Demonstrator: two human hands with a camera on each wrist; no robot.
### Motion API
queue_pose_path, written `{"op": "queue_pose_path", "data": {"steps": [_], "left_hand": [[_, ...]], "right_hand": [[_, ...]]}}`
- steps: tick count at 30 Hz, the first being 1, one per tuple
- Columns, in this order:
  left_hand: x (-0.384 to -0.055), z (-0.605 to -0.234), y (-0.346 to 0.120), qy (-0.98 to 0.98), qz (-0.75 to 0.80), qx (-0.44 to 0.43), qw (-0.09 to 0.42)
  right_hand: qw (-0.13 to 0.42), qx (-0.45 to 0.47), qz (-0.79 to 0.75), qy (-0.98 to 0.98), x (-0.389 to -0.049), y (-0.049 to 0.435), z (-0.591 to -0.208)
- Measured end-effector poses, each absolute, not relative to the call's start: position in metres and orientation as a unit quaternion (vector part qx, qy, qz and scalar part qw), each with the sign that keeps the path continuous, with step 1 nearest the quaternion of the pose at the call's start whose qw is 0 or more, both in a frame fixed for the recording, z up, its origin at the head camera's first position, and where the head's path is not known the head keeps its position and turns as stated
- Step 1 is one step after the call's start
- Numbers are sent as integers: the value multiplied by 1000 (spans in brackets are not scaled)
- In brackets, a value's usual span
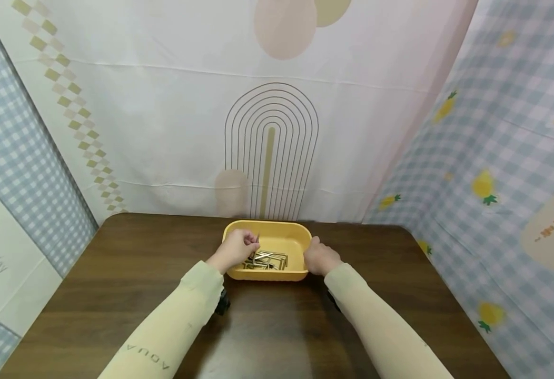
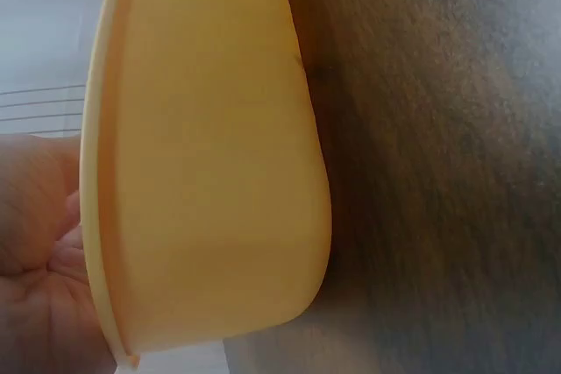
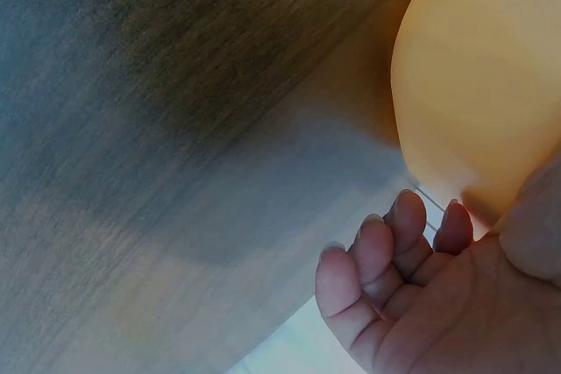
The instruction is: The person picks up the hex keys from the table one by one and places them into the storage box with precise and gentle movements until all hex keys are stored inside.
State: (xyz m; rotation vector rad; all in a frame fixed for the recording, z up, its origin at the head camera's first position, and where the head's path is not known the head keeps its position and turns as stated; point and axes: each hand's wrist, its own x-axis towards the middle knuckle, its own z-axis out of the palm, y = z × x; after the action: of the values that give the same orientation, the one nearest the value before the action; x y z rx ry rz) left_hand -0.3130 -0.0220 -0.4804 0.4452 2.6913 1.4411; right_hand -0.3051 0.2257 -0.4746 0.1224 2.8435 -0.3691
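Note:
A shallow yellow plastic bin point(image 1: 267, 275) sits near the table's far edge. Inside it lies a pile of thin L-shaped hex keys point(image 1: 279, 258), brassy and silver. Over the bin's left part, my left hand point(image 1: 235, 249) pinches a thin metal hex key point(image 1: 258, 239) between thumb and fingers. In the left wrist view the bin's wall point(image 2: 210, 146) hides those fingertips, and only the palm shows behind the rim. My right hand point(image 1: 322, 257) grips the bin's right end, with the thumb at the rim and the other fingers curled outside, as the right wrist view shows.
The brown wood-grain table point(image 1: 130, 273) runs under the bin and both arms. Behind it hangs a pale printed cloth point(image 1: 172, 131), and a checked cloth point(image 1: 485, 158) with yellow fruit closes off the right side.

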Motion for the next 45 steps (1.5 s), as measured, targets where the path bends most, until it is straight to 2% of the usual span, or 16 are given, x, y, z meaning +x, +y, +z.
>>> {"op": "queue_pose_path", "data": {"steps": [11,18,26,38,45], "left_hand": [[-308,-480,-22,902,407,124,70],[-307,-478,-24,897,419,127,68],[-300,-471,-39,864,461,198,38],[-275,-460,-117,885,407,226,-22],[-264,-463,-176,921,338,194,-17]], "right_hand": [[139,46,-129,981,-305,219,-476],[142,52,-129,980,-304,218,-476],[142,51,-133,980,-302,220,-473],[136,42,-129,981,-303,224,-475],[131,41,-125,983,-306,225,-476]]}}
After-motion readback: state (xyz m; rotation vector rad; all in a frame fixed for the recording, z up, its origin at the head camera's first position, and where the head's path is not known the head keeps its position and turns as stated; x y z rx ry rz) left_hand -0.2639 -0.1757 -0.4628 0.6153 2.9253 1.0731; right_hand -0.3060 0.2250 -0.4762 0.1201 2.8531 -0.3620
